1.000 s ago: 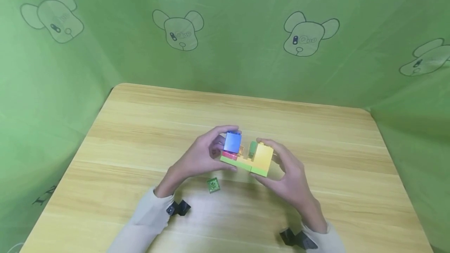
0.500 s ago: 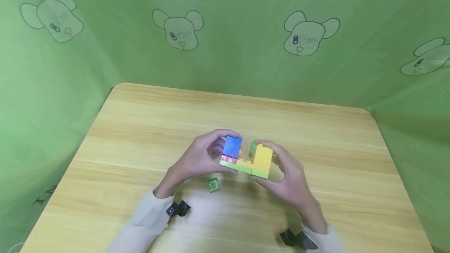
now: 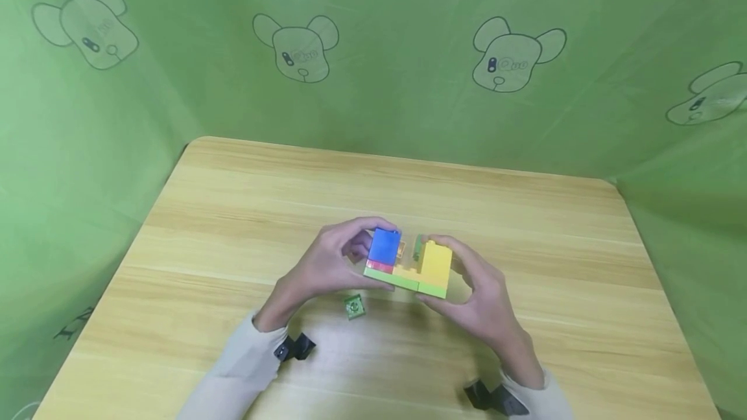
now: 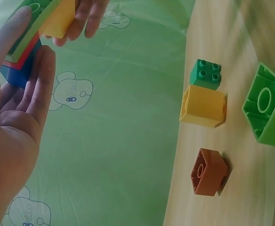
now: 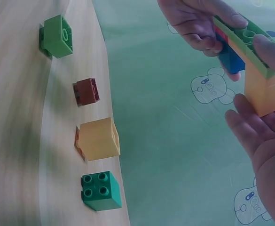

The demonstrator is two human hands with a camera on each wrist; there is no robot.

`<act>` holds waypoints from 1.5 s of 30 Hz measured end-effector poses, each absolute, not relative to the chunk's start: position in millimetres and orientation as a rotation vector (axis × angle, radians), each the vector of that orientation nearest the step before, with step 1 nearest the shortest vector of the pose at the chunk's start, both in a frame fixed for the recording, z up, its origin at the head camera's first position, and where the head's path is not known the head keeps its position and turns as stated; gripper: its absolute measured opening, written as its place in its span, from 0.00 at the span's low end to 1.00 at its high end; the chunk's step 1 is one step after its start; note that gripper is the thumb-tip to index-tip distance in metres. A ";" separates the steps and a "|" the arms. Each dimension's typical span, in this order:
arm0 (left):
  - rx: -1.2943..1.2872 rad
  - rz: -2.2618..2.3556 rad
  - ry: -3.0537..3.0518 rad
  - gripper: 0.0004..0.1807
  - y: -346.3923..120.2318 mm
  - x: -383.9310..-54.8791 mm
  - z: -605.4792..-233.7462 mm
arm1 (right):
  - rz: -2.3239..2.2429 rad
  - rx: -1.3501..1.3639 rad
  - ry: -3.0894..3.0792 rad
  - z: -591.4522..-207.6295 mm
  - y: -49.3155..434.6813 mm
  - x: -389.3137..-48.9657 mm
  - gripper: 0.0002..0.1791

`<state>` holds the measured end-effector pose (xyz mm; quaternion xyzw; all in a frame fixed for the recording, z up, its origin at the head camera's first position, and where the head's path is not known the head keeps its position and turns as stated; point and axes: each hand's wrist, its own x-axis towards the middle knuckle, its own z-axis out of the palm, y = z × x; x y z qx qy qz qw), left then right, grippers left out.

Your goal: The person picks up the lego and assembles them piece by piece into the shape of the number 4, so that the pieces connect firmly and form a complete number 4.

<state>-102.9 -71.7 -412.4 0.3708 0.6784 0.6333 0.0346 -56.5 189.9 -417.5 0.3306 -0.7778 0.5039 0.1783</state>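
Note:
Both hands hold up a toy building-brick assembly (image 3: 405,276). Along its underside runs a light green base (image 5: 252,44). At its left end a blue brick (image 3: 384,246) stands over a red brick (image 3: 380,266); at its right end rises a yellow brick stack (image 3: 436,263). My left hand (image 3: 327,261) grips the blue end, fingers on top and thumb under the base. With fingers behind the yellow stack and thumb below, my right hand (image 3: 481,290) holds the other end. In the left wrist view, the thumb presses the base's hollow underside (image 4: 34,28).
A loose green brick (image 3: 353,306) lies on the wooden table (image 3: 280,174), nearer the body than the assembly. The wrist views also show a yellow brick (image 4: 203,107), a dark green brick (image 5: 101,190) and a brown brick (image 5: 86,92). A green curtain (image 3: 403,109) hangs beyond the table.
The assembly has tilted slightly, its blue end dropping a little toward the body along with my left hand. My right hand keeps nearly the same place, and both grips stay.

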 end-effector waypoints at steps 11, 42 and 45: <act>1.083 1.980 1.979 0.43 -67.4 -99.8 -412.8 | 1.492 0.956 -2.208 -413.8 192.3 -58.0 0.42; 0.811 2.180 1.917 0.33 -60.4 -97.8 -417.1 | 1.448 0.857 -2.287 -415.8 187.1 -61.1 0.60; 0.751 2.273 1.954 0.33 -65.1 -100.5 -418.2 | 1.450 0.836 -2.280 -417.8 187.5 -62.4 0.58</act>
